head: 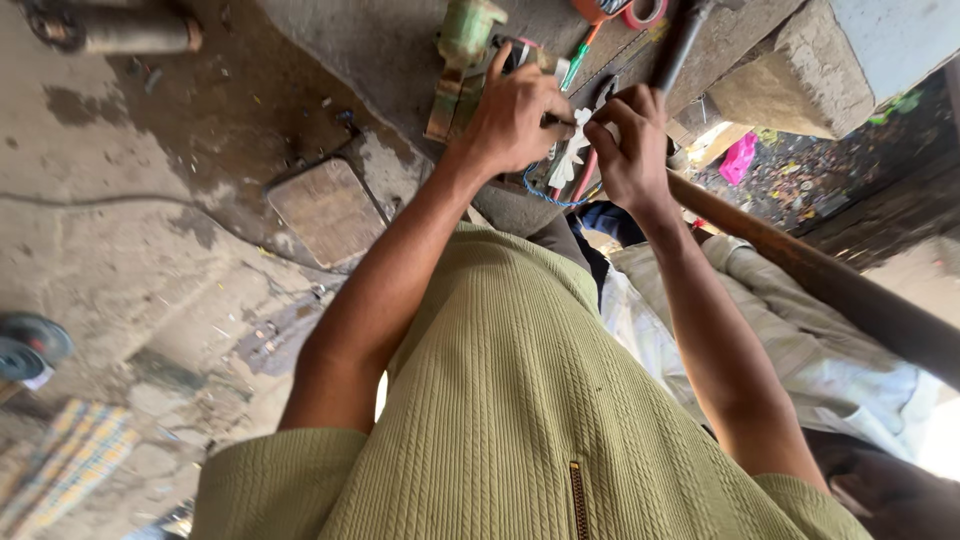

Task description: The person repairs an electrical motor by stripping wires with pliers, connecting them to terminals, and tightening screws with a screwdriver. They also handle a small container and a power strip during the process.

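My left hand [515, 115] and my right hand [630, 140] meet at the edge of a concrete slab [340, 50], fingers closed on a small white part [573, 152] with a thin dark piece between them. A blue wire loop [545, 192] hangs below the hands. Exactly how each finger grips the part is hidden. A green metal device [465, 35] stands just beyond my left hand. My green ribbed shirt fills the lower frame.
A screwdriver with a green handle [578, 62], a roll of red tape [645, 12] and a dark tube [680, 45] lie on the slab. A rusty square plate [325, 210] rests on the floor, a rusty pipe [830, 285] runs at right, and grinding discs [30, 345] sit at left.
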Action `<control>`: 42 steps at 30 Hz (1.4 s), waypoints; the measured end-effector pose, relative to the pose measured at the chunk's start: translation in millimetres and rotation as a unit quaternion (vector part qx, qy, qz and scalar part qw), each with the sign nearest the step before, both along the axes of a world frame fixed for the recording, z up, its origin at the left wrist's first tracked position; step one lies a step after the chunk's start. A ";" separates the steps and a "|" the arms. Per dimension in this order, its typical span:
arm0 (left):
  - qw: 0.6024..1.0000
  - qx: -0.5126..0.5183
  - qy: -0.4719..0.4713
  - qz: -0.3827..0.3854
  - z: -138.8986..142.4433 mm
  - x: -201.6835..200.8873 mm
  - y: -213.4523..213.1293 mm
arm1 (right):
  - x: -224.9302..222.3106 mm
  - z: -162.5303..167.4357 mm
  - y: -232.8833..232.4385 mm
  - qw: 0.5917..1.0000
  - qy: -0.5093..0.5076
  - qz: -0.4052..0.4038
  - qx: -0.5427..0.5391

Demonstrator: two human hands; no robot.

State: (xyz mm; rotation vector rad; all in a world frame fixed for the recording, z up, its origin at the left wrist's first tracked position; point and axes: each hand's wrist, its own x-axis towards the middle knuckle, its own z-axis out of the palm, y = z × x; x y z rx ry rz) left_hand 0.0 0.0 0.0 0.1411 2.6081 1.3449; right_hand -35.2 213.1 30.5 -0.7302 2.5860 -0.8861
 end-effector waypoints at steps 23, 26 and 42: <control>0.982 0.123 -0.079 0.119 1.9 9.0 -39.3 | 39.8 -18.3 -57.7 0.966 -0.059 -0.204 0.148; 0.992 0.060 -0.032 0.110 17.6 7.9 -47.7 | 38.0 -16.3 -61.1 0.962 -0.078 -0.205 0.159; 0.989 -0.124 0.064 0.055 19.0 8.6 -32.3 | 19.8 -17.0 -26.8 0.851 -0.366 -0.377 -0.012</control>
